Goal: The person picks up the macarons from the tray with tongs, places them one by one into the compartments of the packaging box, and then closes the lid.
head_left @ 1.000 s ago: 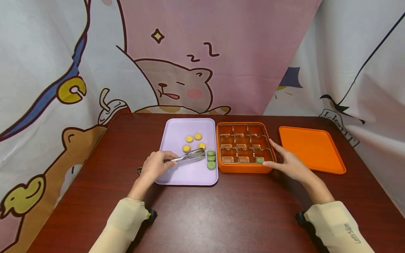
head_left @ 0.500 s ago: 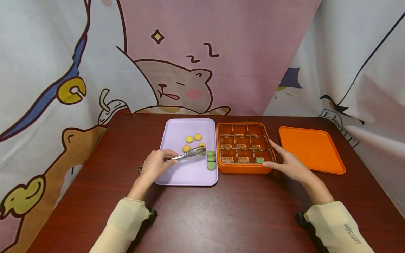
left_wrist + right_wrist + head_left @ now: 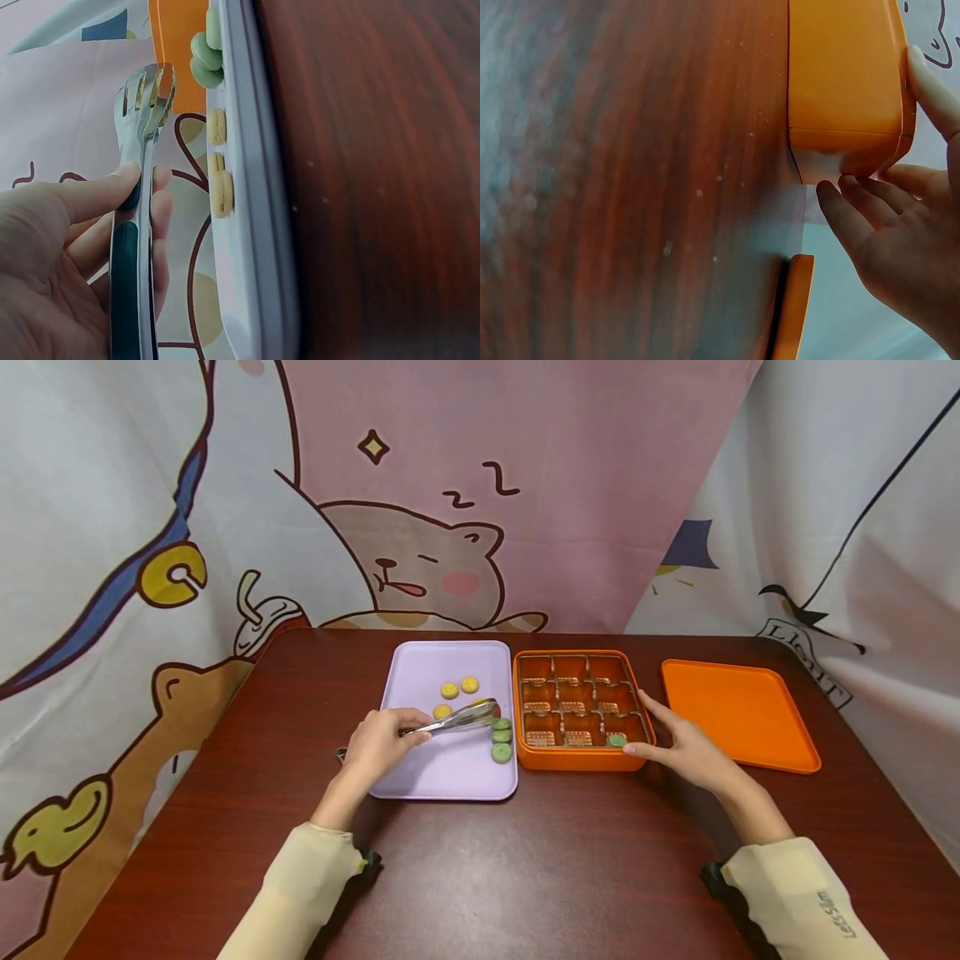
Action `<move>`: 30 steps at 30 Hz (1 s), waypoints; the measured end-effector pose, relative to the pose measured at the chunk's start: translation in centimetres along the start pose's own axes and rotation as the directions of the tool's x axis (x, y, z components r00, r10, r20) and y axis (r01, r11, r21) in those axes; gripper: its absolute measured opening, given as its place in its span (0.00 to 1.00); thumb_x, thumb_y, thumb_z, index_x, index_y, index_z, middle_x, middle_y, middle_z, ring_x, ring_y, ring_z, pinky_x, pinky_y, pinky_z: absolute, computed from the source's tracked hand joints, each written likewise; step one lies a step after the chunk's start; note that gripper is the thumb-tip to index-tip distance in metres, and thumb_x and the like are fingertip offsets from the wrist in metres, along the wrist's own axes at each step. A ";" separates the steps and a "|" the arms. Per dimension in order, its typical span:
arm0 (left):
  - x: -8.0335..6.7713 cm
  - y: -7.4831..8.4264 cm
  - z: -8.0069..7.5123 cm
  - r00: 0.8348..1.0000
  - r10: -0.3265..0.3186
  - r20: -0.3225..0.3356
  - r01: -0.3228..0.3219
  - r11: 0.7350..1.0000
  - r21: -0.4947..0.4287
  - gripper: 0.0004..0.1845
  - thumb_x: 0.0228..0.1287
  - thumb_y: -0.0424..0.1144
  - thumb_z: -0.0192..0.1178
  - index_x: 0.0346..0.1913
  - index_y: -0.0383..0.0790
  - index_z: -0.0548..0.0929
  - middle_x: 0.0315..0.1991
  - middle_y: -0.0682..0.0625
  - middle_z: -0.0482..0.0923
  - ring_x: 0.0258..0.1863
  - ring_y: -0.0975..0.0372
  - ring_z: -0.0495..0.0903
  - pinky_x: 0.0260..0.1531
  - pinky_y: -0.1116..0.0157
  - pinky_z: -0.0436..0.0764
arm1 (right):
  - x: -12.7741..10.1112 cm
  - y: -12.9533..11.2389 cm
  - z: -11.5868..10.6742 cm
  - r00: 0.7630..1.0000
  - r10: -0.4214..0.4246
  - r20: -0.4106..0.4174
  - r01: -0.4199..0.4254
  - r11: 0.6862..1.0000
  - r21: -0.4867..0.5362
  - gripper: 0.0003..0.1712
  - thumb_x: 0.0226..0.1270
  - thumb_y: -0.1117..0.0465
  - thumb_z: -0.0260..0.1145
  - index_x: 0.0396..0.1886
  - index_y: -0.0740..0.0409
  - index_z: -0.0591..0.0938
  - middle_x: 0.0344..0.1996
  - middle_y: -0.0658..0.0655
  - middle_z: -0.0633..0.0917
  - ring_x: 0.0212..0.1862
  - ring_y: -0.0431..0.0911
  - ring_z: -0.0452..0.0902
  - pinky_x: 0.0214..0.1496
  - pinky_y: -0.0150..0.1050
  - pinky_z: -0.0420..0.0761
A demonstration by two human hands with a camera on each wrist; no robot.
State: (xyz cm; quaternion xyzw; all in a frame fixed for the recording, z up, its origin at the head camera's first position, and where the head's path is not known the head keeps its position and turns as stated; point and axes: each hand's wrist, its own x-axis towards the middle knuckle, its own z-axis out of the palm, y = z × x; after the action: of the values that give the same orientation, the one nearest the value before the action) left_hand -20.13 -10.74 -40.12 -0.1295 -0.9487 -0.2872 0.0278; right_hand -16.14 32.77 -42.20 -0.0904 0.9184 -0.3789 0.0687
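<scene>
My left hand grips metal serving tongs with dark green handles, seen most clearly in the left wrist view. Their tips hang over the lilac tray, close above a row of green macarons along its right side. Several yellow macarons lie farther back on the tray, one partly hidden by the tongs. My right hand rests at the front right corner of an orange box, thumb on the front rim and fingertips against the right wall. A green macaron sits in the box's front right compartment.
A clear divider splits the box into several compartments. To the right lies a flat orange lid on the dark wooden table. A printed curtain hangs behind the table's back edge.
My left hand and the tongs have shifted slightly right and away from me, bringing the tips up over the far end of the green row. My right hand stays put.
</scene>
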 end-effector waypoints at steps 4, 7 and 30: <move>0.1 0.5 0.0 1.000 0.025 -0.006 -0.026 1.000 -0.002 0.11 0.53 0.43 0.69 0.42 0.55 0.88 0.40 0.55 0.86 0.37 0.61 0.83 0.26 0.64 0.71 | 0.0 0.0 0.0 1.000 0.002 0.002 -0.002 1.000 0.010 0.54 0.61 0.45 0.65 0.76 0.49 0.43 0.74 0.65 0.48 0.71 0.67 0.44 0.62 0.69 0.52; 0.3 0.9 0.0 0.999 0.042 -0.004 -0.042 0.999 -0.003 0.11 0.53 0.44 0.69 0.42 0.55 0.87 0.42 0.56 0.86 0.39 0.61 0.83 0.27 0.63 0.72 | 0.0 0.0 0.0 1.000 0.009 0.003 -0.009 1.000 0.014 0.54 0.61 0.45 0.65 0.76 0.48 0.42 0.73 0.66 0.49 0.71 0.67 0.44 0.62 0.69 0.53; 1.5 4.4 1.1 0.993 0.122 -0.004 -0.122 0.992 -0.040 0.11 0.54 0.46 0.68 0.43 0.55 0.87 0.39 0.57 0.86 0.38 0.62 0.83 0.32 0.60 0.76 | 0.0 -0.2 0.0 1.000 0.017 0.008 -0.017 1.000 0.017 0.53 0.62 0.46 0.65 0.76 0.48 0.42 0.74 0.65 0.48 0.71 0.67 0.43 0.62 0.69 0.52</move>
State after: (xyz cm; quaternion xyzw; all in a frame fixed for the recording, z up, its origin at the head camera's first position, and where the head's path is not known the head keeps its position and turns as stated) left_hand -20.42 -6.27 -38.44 -0.1877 -0.9329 -0.3042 0.0434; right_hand -16.11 32.67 -42.02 -0.0835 0.9155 -0.3860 0.0761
